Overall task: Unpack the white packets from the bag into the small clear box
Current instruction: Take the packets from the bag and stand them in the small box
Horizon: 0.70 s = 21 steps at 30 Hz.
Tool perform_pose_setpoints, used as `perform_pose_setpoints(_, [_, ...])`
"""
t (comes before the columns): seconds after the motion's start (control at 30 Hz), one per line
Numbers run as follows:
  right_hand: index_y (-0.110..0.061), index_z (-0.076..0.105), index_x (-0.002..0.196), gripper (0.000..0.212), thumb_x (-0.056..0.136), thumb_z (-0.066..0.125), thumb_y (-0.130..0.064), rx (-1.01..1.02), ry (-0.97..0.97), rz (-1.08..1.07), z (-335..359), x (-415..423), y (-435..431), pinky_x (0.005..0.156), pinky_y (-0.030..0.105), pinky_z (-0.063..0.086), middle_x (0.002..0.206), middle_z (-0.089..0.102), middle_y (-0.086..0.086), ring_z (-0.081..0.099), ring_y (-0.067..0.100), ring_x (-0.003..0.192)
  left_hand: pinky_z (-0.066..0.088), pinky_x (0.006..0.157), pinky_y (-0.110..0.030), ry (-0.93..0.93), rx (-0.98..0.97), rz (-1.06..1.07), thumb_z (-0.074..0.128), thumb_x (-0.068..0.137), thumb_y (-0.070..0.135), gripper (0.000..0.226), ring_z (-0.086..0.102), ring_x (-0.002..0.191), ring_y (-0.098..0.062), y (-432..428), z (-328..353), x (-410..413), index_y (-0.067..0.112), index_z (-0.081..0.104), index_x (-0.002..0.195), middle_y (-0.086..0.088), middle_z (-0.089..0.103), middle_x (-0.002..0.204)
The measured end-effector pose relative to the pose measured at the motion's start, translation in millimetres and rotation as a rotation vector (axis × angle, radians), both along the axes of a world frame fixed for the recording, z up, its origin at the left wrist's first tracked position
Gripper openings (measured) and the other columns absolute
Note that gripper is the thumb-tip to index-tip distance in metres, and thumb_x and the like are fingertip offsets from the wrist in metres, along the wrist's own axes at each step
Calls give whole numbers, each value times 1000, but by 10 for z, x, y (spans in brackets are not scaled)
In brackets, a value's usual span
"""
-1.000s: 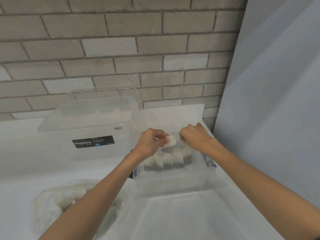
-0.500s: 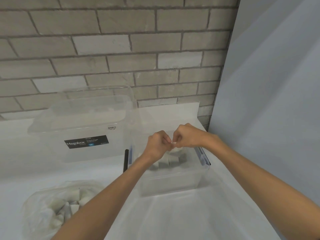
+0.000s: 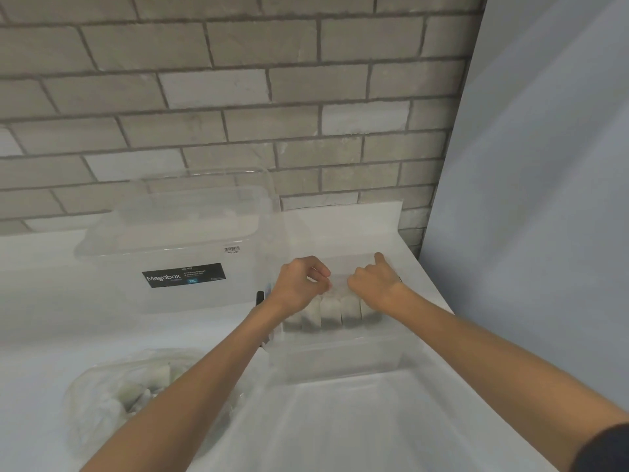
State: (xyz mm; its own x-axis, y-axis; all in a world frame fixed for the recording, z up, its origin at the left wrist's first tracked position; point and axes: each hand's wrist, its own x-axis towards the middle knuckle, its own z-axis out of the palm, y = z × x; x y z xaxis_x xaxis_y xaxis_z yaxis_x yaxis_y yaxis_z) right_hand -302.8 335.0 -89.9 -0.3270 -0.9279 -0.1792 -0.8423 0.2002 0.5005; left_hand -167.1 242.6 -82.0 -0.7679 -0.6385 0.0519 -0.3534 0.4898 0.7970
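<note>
And the packet that was held up over the row a second ago is down. The left hand [image 3: 299, 287] and right hand [image 3: 372, 287], bunched together half a second back, have now eased slightly apart just right of centre frame, knuckles up and fingertips dipped onto the top of the white packets [image 3: 330, 313]. Those stand side by side in a row inside the small clear box [image 3: 340, 362]. Each grip is narrow with the fingers curled, but I cannot tell whether either one is pinching a packet or only pressing it into line. It looks like one more packet is seated. There is plenty left, though, as the bag [image 3: 98, 403] at lower left on the table [image 3: 51, 335] shows more packets inside. The view has also drifted a little, so the bag sits further into frame.
</note>
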Motion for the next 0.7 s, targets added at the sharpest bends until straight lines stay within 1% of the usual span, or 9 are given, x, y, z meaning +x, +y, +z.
perform_pose_setpoints(0.1, [-17, 62, 107, 31, 85, 55, 3, -32, 63, 17, -13, 12, 15, 103, 42, 26, 104, 65, -2, 64, 21, 96, 42, 57, -4, 5, -10, -5, 71, 83, 13, 11, 62, 72, -4, -28, 19, 58, 14, 66, 92, -2, 71, 87])
perform_pose_setpoints(0.23, [-18, 61, 106, 32, 83, 57, 4, -59, 75, 12, 49, 21, 39, 106, 44, 25, 104, 65, -1, 62, 22, 97, 40, 58, -5, -3, -29, -21, 71, 83, 15, 9, 60, 71, 4, -31, 47, 108, 15, 67, 92, 1, 70, 86])
perform_pose_setpoints(0.3, [-16, 61, 107, 32, 84, 55, 6, -86, 54, 1, 149, 38, 55, 105, 44, 26, 105, 64, 1, 62, 22, 98, 40, 59, -7, -3, -36, -28, 70, 83, 15, 9, 60, 72, 3, -24, 77, 136, 16, 66, 91, 2, 71, 86])
perform_pose_setpoints(0.4, [-12, 58, 110, 34, 84, 52, 10, -167, -23, -25, 383, 97, 58, 104, 44, 28, 107, 62, 6, 63, 26, 98, 41, 57, -5, 9, -29, -29, 68, 84, 15, 11, 62, 72, -3, -34, 143, 217, 20, 65, 94, 3, 72, 86])
perform_pose_setpoints(0.47, [-11, 58, 112, 34, 86, 51, 8, -249, -87, -33, 540, 163, 22, 104, 45, 28, 109, 61, 9, 63, 29, 98, 42, 57, -5, 23, -29, -20, 67, 84, 15, 15, 65, 70, -5, -60, 217, 320, 22, 64, 97, 4, 73, 85])
perform_pose_setpoints(0.53, [-12, 59, 112, 28, 90, 49, 1, -333, -184, -25, 657, 260, -49, 100, 46, 31, 110, 60, 11, 62, 32, 97, 49, 63, -13, 38, -33, -8, 66, 85, 14, 19, 68, 73, -9, -102, 306, 467, 22, 64, 102, 4, 73, 86])
perform_pose_setpoints(0.6, [-13, 63, 107, 22, 92, 48, -6, -405, -299, 12, 738, 412, -138, 94, 44, 34, 108, 62, 11, 61, 33, 96, 52, 69, -22, 52, -27, 15, 65, 85, 15, 21, 69, 77, -12, -160, 385, 653, 22, 64, 105, 4, 73, 87])
perform_pose_setpoints(0.7, [-16, 66, 102, 19, 93, 49, -14, -456, -430, 93, 813, 751, -271, 83, 38, 34, 104, 64, 8, 59, 30, 94, 47, 62, -22, 50, -17, 75, 64, 85, 13, 20, 69, 74, -12, -272, 446, 991, 22, 65, 103, 4, 72, 84])
